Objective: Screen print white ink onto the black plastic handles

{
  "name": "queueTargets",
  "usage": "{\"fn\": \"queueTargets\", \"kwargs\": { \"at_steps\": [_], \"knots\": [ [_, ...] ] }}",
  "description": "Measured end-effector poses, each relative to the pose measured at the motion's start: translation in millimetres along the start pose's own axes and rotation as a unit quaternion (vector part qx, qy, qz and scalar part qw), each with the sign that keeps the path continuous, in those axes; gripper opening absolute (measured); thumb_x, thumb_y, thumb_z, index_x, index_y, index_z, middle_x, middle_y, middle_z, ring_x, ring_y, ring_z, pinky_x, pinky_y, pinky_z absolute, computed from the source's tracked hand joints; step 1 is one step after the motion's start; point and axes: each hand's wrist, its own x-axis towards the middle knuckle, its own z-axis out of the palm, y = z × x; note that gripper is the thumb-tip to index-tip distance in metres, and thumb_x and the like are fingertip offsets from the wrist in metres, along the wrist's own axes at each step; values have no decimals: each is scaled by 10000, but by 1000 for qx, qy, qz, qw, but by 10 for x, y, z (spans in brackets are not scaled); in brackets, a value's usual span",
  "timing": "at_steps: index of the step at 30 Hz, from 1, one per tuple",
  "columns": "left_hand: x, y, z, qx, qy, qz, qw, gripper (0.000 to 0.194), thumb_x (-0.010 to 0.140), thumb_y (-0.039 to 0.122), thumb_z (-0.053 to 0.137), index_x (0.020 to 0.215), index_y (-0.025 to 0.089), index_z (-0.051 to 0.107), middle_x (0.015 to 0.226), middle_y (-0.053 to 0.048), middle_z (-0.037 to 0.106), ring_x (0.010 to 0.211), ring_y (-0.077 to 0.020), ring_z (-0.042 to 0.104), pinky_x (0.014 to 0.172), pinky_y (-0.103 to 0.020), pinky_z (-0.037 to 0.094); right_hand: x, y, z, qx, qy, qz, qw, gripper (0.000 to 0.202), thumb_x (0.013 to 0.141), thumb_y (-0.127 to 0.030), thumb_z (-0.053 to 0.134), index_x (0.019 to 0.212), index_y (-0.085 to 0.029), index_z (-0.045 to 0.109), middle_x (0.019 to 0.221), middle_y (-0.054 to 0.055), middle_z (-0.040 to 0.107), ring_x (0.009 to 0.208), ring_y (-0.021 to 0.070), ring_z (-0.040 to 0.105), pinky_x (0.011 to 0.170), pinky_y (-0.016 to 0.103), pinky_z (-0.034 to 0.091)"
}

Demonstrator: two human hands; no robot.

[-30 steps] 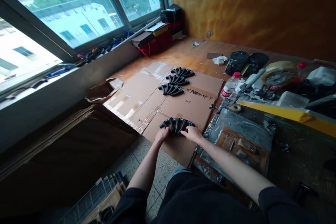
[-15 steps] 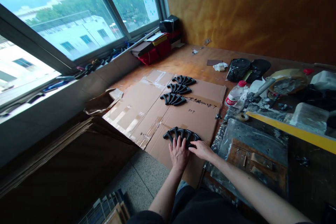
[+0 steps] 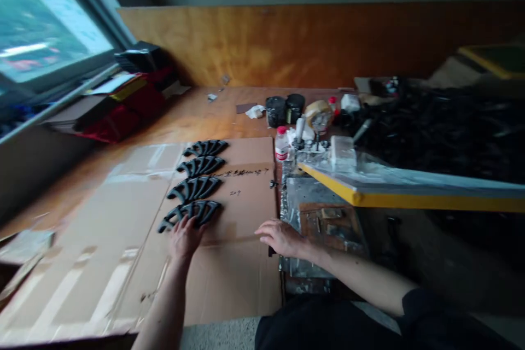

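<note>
Several black, ribbed, fan-shaped pieces lie in a column on the flattened cardboard (image 3: 241,219). My left hand (image 3: 186,238) rests at the near edge of the closest fan-shaped piece (image 3: 194,212), fingers spread and touching it. Whether each fan is one part or several pieces side by side, I cannot tell. Beyond it lie the second fan (image 3: 194,188), the third fan (image 3: 200,165) and the farthest fan (image 3: 205,147). My right hand (image 3: 283,236) hovers over the cardboard's right edge, fingers stretched out, holding nothing.
Right of the cardboard are a stained metal plate (image 3: 293,191), a red-capped bottle (image 3: 281,145) and a yellow-edged board (image 3: 394,202). Behind stand black tubs (image 3: 276,112) and a tape roll (image 3: 319,115). A dark heap (image 3: 443,120) lies far right; red bundles (image 3: 115,120) sit by the window.
The view has swung right. The nearest fan-shaped piece has moved away from me, up close to the others. My right hand has left it and shifted right.
</note>
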Motion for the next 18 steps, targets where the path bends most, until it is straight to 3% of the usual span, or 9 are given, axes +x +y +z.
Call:
{"fn": "queueTargets", "kwargs": {
  "at_steps": [2,5,7,9,11,12,15,18],
  "knots": [
    [196,-48,103,-7,-40,-13,999,654,784,579,519,1245,124,610,1392,-185,526,1256,-344,490,1056,-460,369,-248,230,-340,-14,72,27,997,212,891,-201,570,1032,-211,728,1069,40,719,1020,175,627,953,297,439],
    [143,71,144,-22,-24,-50,998,715,801,618,474,1351,162,516,1484,-173,427,1351,-399,375,1059,-548,338,-885,712,-938,-73,191,148,967,234,918,-217,505,993,-229,725,1029,39,727,981,179,644,904,296,452],
    [-70,258,103,-46,26,-58,997,734,826,623,440,1411,180,445,1528,-176,357,1387,-428,308,1059,-596,313,-1442,1075,-1292,-136,257,276,916,244,916,-221,476,972,-221,714,998,58,729,940,196,653,858,305,459],
    [-334,515,56,-83,75,-43,993,709,850,598,420,1411,166,437,1534,-192,335,1402,-413,299,1076,-585,304,-2015,1430,-1521,-194,307,403,840,220,908,-257,483,944,-198,693,953,85,720,895,219,655,813,317,459],
    [-590,818,29,-126,103,-22,986,624,866,552,426,1351,167,495,1531,-187,342,1404,-373,323,1089,-544,323,-2509,1741,-1588,-218,315,493,781,227,882,-329,537,975,-169,667,958,116,705,902,239,650,786,320,458],
    [-708,979,21,-146,105,-9,984,572,874,528,431,1314,175,525,1528,-176,352,1402,-354,337,1088,-524,338,-2700,1872,-1568,-220,301,523,767,261,860,-368,571,984,-155,659,979,136,696,925,252,646,786,324,459],
    [-1020,1474,-19,-202,94,16,975,459,898,482,438,1206,177,588,1496,-166,406,1380,-317,385,1081,-478,375,-2988,2134,-1414,-219,236,547,773,283,819,-398,626,946,-146,655,1030,171,677,1006,290,624,816,341,455],
    [-1244,1953,-150,-260,75,21,962,408,913,466,443,1149,179,614,1467,-159,447,1344,-295,436,1060,-453,408,-2880,2159,-1318,-196,250,521,792,263,860,-335,565,1035,-150,631,994,150,687,977,290,635,807,355,464]
  ]
}}
